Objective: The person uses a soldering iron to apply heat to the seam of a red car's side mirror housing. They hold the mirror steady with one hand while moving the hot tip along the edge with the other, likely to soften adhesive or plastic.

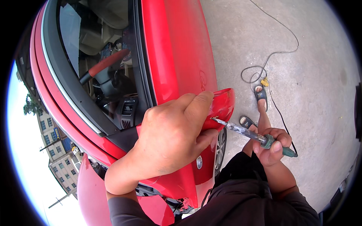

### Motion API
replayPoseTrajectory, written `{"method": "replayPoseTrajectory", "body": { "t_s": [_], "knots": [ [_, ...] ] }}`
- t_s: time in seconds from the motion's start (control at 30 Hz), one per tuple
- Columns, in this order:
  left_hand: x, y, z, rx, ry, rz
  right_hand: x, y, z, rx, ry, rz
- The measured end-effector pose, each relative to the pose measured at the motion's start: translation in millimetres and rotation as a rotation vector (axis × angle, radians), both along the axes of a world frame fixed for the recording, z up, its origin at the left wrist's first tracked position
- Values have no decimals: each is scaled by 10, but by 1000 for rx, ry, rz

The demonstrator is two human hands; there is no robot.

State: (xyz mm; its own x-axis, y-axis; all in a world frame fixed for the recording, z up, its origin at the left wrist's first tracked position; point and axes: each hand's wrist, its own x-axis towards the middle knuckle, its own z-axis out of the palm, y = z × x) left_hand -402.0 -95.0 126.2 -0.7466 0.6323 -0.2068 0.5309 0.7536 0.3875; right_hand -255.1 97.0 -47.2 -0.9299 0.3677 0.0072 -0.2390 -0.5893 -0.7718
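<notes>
My left hand (pixel 169 132) is closed on a glossy red curved shell, apparently a side mirror cover (pixel 225 102), beside the red car's door. Thumb and fingers pinch its near side, and the back of the hand hides part of it. In my right hand (pixel 274 147) is a soldering iron (pixel 241 130) with a green handle and a stained metal barrel. Its pointed tip is at the cover's lower edge, by a small rough spot; whether it touches cannot be made out. A dark cord runs from the handle's end.
The red car door (pixel 181 49) and window (pixel 109 45) stand at the left, the front wheel (pixel 220 150) below the cover. A black cord (pixel 284 49) loops over the concrete floor, near a small yellow object (pixel 264 82) and my sandalled feet. An open red panel (pixel 92 192) rises lower left.
</notes>
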Motion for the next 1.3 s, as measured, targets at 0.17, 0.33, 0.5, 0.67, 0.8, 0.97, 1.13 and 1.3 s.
{"method": "replayPoseTrajectory", "body": {
  "t_s": [0.17,0.33,0.5,0.67,0.8,0.97,1.13,1.3],
  "knots": [
    [-1,-7,9,3,-22,3,177,21,-147,10,-2,19],
    [7,3,16,-25,-8,-1,181,54,-242,57,92,75],
    [3,1,19,-38,-16,2,57,-33,-32,56,-29,-21],
    [9,3,14,-24,-11,9,59,-34,-40,35,-29,-24],
    [9,6,26,-36,-7,8,43,19,-42,28,-22,39],
    [-13,-1,43,-58,-18,-37,-50,144,-10,-82,-30,81],
    [11,-14,-9,22,35,1,-12,289,-143,-69,19,80],
    [21,4,-2,15,0,43,-30,296,-206,-100,-1,113]
  ]
}}
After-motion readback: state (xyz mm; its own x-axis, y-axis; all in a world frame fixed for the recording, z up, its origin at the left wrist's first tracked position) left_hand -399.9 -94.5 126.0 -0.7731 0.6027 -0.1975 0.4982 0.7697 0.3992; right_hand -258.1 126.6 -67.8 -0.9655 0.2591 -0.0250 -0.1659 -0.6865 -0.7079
